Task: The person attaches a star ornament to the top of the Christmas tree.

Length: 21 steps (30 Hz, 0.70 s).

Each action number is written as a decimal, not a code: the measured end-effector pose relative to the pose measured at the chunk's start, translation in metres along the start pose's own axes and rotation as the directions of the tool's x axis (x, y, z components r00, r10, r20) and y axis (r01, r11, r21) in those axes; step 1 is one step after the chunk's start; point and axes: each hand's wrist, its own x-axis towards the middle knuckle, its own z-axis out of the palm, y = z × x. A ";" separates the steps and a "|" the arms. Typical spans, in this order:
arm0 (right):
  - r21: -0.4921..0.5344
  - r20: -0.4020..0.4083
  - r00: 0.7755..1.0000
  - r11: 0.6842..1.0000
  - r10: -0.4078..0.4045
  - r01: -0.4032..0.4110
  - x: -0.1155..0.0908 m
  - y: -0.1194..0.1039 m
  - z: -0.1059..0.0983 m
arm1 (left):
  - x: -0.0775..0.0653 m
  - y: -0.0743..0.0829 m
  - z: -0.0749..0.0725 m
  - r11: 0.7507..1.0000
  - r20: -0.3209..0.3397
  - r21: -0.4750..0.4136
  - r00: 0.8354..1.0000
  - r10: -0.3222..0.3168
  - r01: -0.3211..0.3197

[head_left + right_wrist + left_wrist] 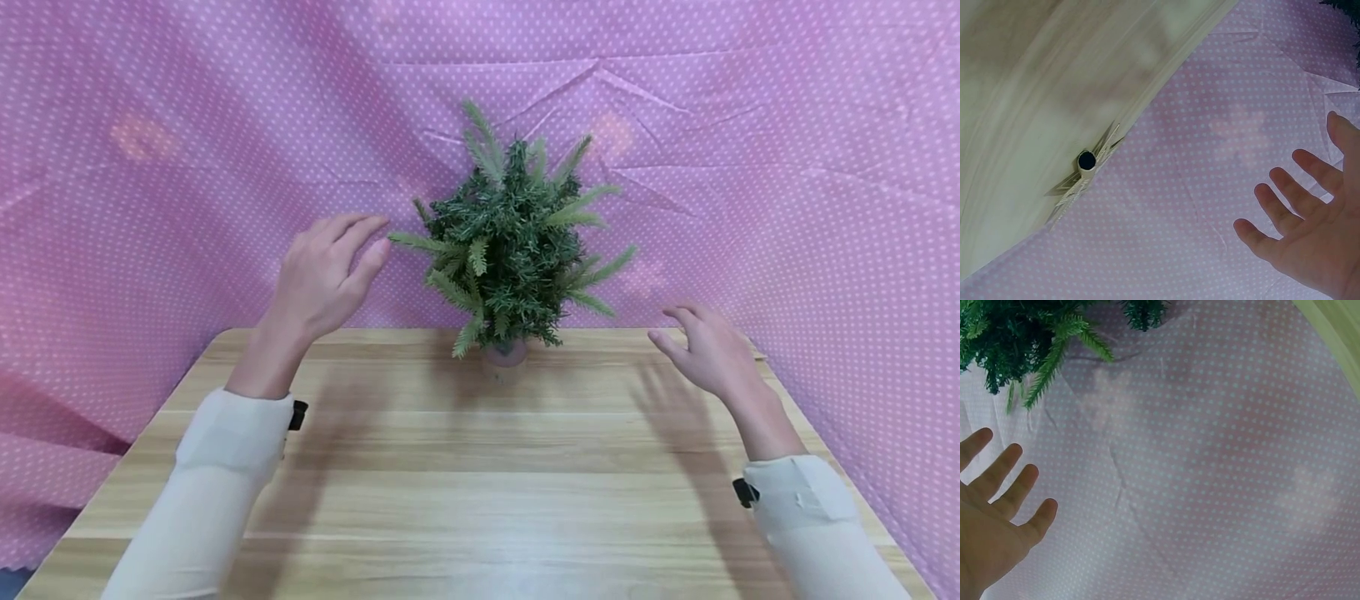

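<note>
A small artificial fir tree (517,242), dark green with lighter sprigs, stands upright at the back of the table on a pinkish round base (506,353). To its left I hold my left hand (322,271) raised, fingers extended and holding nothing. Its thumb tip looks close to a sprig in the head view, while the left wrist view shows a gap between fingers and branches (1041,356). Lower and farther from the tree, my right hand (708,350) hovers over the table's right side. Its fingers are spread and hold nothing (1310,219).
The wood-grain table (480,467) reaches back to a pink polka-dot cloth (750,125) hanging behind and at both sides. In the right wrist view, a pale object with a dark round end (1087,160) sits by the table edge; its kind is unclear.
</note>
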 end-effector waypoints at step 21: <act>0.049 0.046 0.998 0.997 0.049 -0.051 -0.008 0.024 0.005 | 0.019 0.013 -0.002 1.000 0.004 -0.001 1.000 0.023 -0.023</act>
